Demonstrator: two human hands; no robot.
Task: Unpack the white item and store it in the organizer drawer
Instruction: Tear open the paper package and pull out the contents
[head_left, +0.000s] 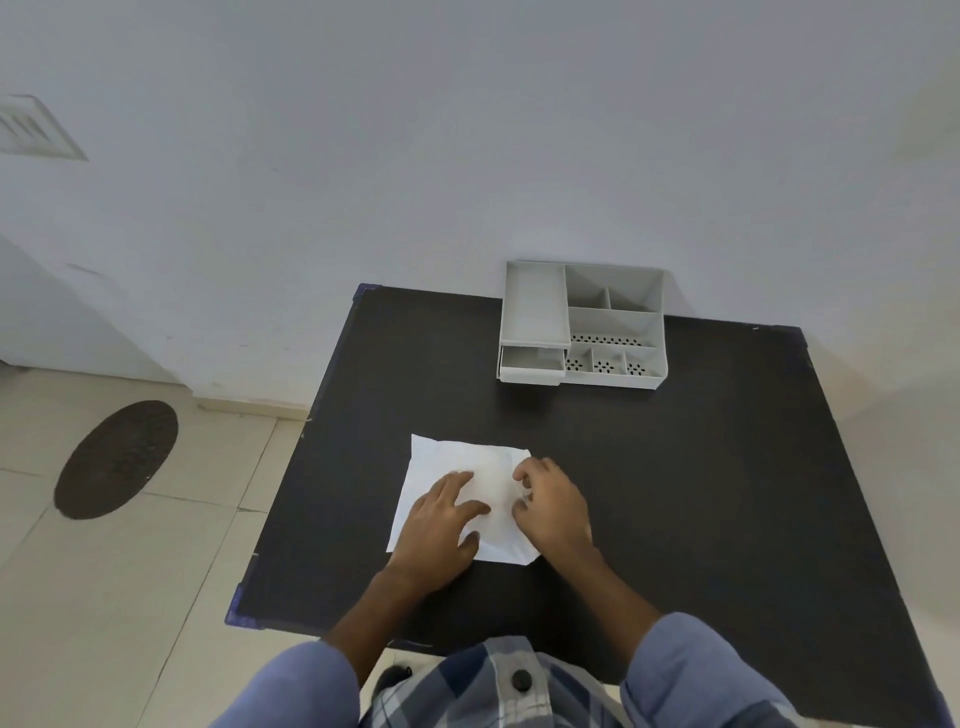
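One white item (457, 462) — a flat, roughly square white packet — lies on the near half of the black table (675, 493), just left of the table's middle; one grey organizer (613, 312) stands at the far edge against the wall, well apart from the packet; its single drawer (531, 364), at the lower left corner under a shallow tray, is pulled partly out. The organizer's open top shows one long tray on the left, two bins at the far right, one wide bin with a perforated floor, and three small perforated cells along the front.

Two hands are in view, both mine, both on the packet. My left hand (441, 525) lies palm down on the packet's near left part, fingers spread and flat, pressing rather than gripping — its grip is open. My right hand (553, 506) rests on the packet's right edge with fingers curled inward toward the paper; whether that grip has actually pinched the edge I cannot tell. Both forearms reach forward from blue sleeves (717, 670) and converge over the packet.

On the tiled floor to the left lies one dark oval mat (117, 460).
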